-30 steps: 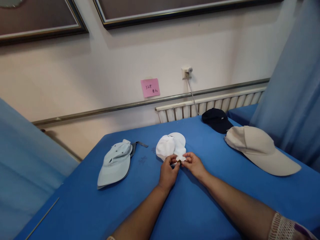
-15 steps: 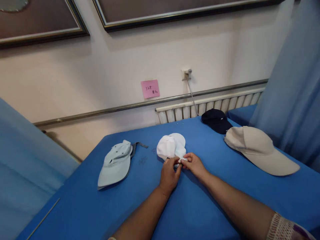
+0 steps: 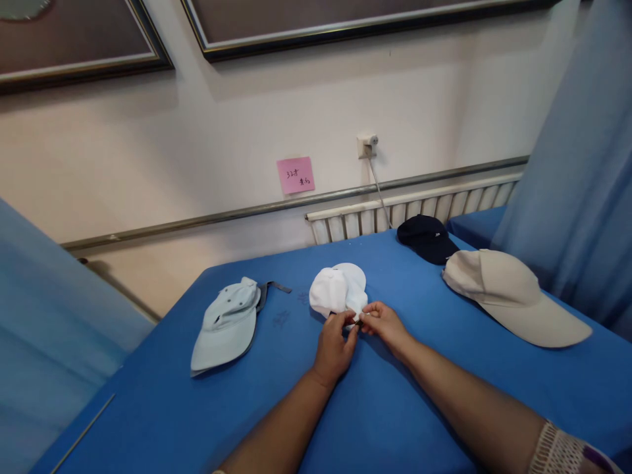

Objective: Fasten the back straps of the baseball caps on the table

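Note:
A white cap (image 3: pixel 336 290) lies on the blue table (image 3: pixel 375 408), just beyond both hands. My left hand (image 3: pixel 334 347) and my right hand (image 3: pixel 382 324) meet at the cap's near edge, fingers pinched together on its back strap. A small dark piece, perhaps a buckle, shows between the fingertips. Both forearms reach in from the lower edge of the view.
A pale blue cap (image 3: pixel 228 318) lies to the left. A beige cap (image 3: pixel 508 293) and a black cap (image 3: pixel 428 237) lie to the right. Blue curtains (image 3: pixel 577 158) hang at both sides. A radiator (image 3: pixel 409 210) and a pink note (image 3: pixel 295 174) are on the wall behind.
Both hands stay pinched at the white cap's near edge; the fingers have shifted slightly and the dark piece is less exposed than before. The caps have not moved.

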Motion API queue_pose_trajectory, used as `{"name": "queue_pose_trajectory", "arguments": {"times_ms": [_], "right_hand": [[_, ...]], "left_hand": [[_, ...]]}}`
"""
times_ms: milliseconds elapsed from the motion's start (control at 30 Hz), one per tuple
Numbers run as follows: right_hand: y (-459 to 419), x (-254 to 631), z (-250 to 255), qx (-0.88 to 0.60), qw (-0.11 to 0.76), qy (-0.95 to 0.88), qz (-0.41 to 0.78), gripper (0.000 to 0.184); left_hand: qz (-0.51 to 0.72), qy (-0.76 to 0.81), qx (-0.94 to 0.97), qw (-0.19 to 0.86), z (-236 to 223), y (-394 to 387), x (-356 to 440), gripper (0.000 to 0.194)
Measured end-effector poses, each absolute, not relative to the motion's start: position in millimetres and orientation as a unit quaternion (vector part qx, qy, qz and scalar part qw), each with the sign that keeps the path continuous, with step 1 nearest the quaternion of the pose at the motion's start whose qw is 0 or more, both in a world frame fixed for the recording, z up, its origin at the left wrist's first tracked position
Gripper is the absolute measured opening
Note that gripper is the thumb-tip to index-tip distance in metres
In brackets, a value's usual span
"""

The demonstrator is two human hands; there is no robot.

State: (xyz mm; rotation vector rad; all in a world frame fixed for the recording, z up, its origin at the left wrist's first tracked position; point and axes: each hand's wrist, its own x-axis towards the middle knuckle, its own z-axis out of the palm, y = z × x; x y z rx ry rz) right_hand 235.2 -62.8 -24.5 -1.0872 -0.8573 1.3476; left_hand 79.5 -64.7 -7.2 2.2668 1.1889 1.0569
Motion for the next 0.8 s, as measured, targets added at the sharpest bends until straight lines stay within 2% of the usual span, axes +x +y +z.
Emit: {"name": "queue_pose_trajectory", "arguments": {"times_ms": [567,800], "right_hand": [[-64.4,235.0,-23.9,-0.455,0.568,-0.355,0.587,0.04],[-63.8,236.9,-26.5,-0.436,0.566,-0.363,0.598,0.041]], "left_hand": [[0.374,0.421,0.81,0.166,-6.5,-67.4,80.6,0.025],[0.384,0.43,0.795,0.189,-4.3,-66.5,82.5,0.023]]}}
